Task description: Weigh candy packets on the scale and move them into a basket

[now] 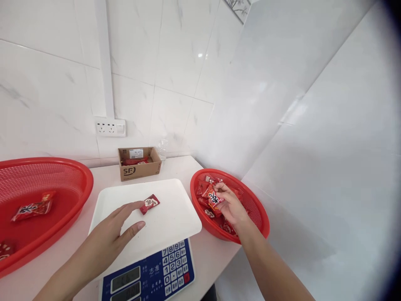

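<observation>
Bare left forearm and right forearm are closest in.

Left: wide red perforated plastic basket, big red printed packet inside. Cut off by the frame, so its footing can't be checked.

Left hand: fingers loosely spread, gripping nothing, over the scale. Index tip is at the small dark-red wrapped packet; contact can't be told. A careless nudge could slide that packet, since the tray looks smooth.

Open brown cardboard box, red packets inside, sits just behind the scale; low risk.

White plastic weighing tray carries only that small packet. Palm or wrist leaning there would likely skew the weight. Blue keypad panel sits below; sleeveless wrist could bump keys. Display digits illegible.

Right: smaller red plastic basket, loaded with packets, seems to reach past the white desk; support hidden. Leaning on its rim could tip it.

Right hand pinches a glossy red-orange packet above that pile. Slick film, fingertip-only hold: could slip back in.
</observation>
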Tool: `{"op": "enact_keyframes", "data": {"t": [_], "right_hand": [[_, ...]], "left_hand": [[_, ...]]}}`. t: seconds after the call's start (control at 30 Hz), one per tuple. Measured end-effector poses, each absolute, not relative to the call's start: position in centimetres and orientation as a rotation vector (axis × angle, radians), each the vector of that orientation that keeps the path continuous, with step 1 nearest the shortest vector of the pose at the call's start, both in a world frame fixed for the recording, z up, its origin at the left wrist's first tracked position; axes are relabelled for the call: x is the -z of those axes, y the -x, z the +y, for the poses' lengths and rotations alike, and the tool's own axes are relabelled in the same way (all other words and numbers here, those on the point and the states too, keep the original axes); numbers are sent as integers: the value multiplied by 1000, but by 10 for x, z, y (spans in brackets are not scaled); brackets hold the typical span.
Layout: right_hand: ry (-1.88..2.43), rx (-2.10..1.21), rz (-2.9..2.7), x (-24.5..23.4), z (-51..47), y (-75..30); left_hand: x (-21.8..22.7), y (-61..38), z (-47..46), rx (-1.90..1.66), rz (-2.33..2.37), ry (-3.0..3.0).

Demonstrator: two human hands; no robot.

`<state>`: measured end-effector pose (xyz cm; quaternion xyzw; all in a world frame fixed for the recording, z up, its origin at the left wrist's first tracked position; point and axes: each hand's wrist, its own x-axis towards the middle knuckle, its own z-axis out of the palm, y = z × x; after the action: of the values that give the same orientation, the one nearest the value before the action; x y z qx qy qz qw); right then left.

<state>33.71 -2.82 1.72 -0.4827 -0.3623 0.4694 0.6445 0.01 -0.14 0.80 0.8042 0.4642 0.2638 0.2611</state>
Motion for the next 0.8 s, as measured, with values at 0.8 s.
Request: {"op": "enact_keyframes", "data": {"t": [0.8], "right_hand": [[1135, -1268, -1533, -4, -59, -183]], "left_hand": [[-23, -12, -19, -884, 830, -1689]]}}
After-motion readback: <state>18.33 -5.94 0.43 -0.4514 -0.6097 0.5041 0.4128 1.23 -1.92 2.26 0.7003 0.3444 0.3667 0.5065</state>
